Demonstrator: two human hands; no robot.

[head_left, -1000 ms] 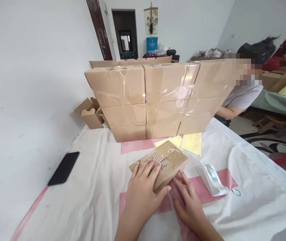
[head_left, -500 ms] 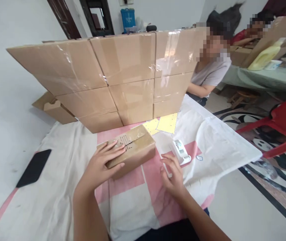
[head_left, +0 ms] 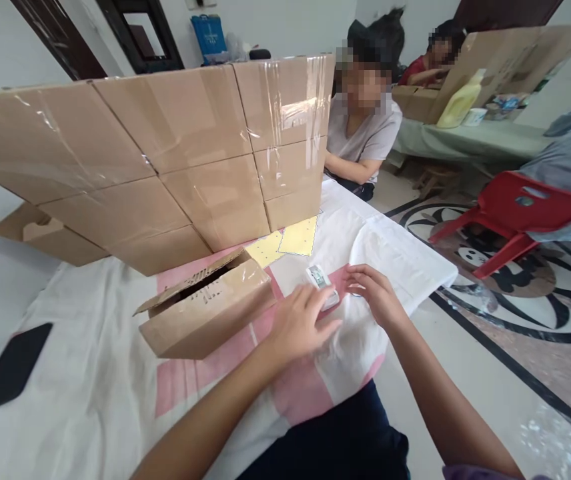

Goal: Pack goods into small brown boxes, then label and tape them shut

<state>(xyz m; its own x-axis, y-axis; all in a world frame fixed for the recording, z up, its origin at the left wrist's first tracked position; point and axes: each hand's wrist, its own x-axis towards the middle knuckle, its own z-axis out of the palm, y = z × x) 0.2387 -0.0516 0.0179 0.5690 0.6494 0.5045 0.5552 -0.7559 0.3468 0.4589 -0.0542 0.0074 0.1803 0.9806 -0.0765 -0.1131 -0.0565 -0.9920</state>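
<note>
My left hand (head_left: pixel 301 319) reaches over the near side of a small white tape dispenser (head_left: pixel 319 277), its fingers stretched out and the thumb apart. Whether the fingertips touch the dispenser I cannot tell. To the right of it, my right hand (head_left: pixel 373 293) hovers over the cloth with loosely bent fingers and nothing visible in them. A brown cardboard box (head_left: pixel 215 313) lies to the left, away from both hands. Its top flap (head_left: pixel 185 285) stands a little raised, leaving a dark gap.
A wall of taped cardboard boxes (head_left: pixel 180 153) stands along the far side of the table. Yellow paper sheets (head_left: pixel 298 237) lie at its foot. A black phone-like slab (head_left: pixel 13 367) rests at left. Another person (head_left: pixel 365 127) sits behind; a red chair (head_left: pixel 525 200) stands right.
My left hand has left the box top and moved right to the tape dispenser. The box flap has risen. My right hand has shifted to the dispenser's right side. The view has turned right.
</note>
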